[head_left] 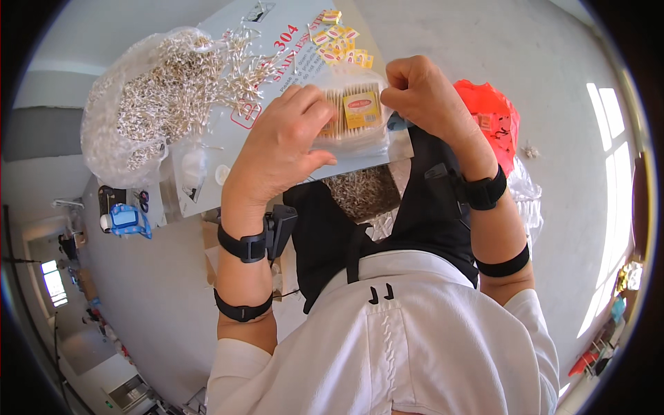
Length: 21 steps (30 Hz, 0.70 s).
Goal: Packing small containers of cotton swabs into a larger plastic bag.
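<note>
A clear plastic bag (354, 146) lies at the table's near edge with a row of cotton swabs (337, 117) inside. A yellow and red label card (362, 109) shows at the front of the swabs. My left hand (287, 135) is at the bag's left side, fingers curled at its edge and thumb held apart. At the bag's upper right, my right hand (418, 93) is closed, its fingertips pinched at the bag's edge. Both sets of fingertips are partly hidden.
On the left of the table (228, 142), a large clear bag (104, 131) spills loose swabs (166, 90). Several yellow cards (339, 45) lie at the far side. A box of swabs (365, 192) sits below the table edge, a red bag (492, 114) to the right.
</note>
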### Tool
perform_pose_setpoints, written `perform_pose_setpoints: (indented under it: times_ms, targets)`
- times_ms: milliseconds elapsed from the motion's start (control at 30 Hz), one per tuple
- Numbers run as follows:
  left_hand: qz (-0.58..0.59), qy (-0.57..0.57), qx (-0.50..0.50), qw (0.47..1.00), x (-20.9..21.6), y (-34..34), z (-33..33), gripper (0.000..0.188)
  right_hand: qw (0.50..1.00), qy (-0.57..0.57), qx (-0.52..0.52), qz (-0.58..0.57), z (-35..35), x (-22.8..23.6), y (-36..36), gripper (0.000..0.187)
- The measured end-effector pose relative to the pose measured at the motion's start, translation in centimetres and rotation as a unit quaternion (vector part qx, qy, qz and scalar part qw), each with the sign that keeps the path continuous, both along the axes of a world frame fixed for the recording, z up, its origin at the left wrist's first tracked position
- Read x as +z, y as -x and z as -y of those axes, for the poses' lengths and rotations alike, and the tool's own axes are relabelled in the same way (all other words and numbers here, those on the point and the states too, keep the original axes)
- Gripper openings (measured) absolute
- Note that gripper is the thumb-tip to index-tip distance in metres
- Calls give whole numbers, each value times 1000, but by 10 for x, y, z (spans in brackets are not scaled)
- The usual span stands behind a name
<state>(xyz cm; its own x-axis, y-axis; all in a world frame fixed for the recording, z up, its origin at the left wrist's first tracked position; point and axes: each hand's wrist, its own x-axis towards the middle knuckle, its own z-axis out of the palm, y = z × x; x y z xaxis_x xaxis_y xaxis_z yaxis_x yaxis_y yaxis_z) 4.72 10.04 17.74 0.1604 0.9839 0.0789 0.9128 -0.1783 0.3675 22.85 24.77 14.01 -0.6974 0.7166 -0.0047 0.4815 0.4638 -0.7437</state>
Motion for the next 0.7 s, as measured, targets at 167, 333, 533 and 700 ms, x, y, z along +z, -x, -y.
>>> perform_pose_setpoints:
  times_ms: [167,333,533,700]
  targets:
    - [-53,-112,2,992,-14,-11,-9,67,977,-127,40,-165,7,-20,7,48]
    - [-81,-89,3,993,-28,-6,-12,71,992,-26,111,-58,9,-25,16,54]
    - [-106,-102,57,987,-52,-12,-11,68,994,-48,72,-67,4,-34,13,54]
    - [-116,-215,30,969,-40,-10,-6,47,981,-9,90,-174,2,-31,5,47]
